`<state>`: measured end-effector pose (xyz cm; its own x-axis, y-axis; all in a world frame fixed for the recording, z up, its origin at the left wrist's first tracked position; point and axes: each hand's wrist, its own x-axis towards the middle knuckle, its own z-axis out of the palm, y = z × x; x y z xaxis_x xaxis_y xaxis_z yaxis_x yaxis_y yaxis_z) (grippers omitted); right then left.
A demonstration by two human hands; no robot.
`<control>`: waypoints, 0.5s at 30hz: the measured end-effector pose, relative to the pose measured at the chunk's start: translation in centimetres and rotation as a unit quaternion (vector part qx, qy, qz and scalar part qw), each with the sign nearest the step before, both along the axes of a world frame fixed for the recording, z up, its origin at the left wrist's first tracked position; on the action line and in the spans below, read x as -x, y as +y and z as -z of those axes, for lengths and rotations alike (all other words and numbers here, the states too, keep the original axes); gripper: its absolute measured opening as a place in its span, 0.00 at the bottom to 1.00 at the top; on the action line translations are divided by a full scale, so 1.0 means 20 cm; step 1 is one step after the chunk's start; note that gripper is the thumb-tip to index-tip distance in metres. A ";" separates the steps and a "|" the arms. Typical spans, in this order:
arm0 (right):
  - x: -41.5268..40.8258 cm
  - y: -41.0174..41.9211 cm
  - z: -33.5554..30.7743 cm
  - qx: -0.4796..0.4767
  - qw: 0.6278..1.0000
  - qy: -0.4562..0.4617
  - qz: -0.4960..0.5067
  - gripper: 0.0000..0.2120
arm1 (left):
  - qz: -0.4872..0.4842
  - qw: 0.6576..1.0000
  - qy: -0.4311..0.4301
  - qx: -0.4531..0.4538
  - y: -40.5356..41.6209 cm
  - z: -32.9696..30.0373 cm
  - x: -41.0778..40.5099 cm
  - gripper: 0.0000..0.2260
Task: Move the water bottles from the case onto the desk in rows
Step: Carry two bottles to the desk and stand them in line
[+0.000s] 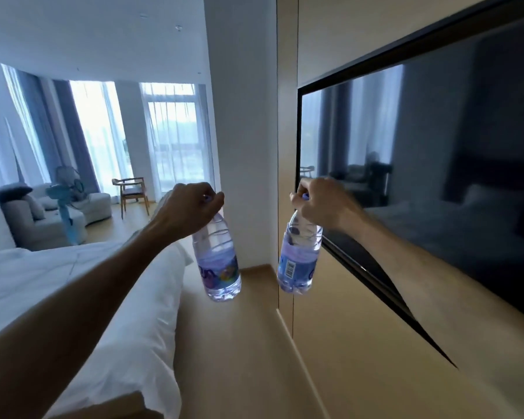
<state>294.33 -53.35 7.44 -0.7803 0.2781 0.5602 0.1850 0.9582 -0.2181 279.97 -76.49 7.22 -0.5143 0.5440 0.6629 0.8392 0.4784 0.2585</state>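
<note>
Head view: left hand point(191, 208) gripping bottle point(218, 261) by the neck, body hanging below the fist; right hand point(321, 204) likewise, second bottle point(298, 261). Both carried mid-air. Case, desk: out of view. Placement pending; rows unverifiable.

Two bottles hung side by side at centre, the left bottle point(217, 261) from the left hand point(191, 211), the right bottle point(298, 258) from the right hand point(322, 204). A bed point(82, 285) lay at eight o'clock, a television point(436, 176) at three, a sofa point(52, 213) and chair point(132, 192) far off at ten.
</note>
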 end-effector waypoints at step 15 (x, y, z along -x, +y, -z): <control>1.34 0.46 -0.16 0.014 0.994 0.002 -0.110 0.13 | -0.109 0.994 0.017 -0.015 0.33 -0.16 1.07 0.17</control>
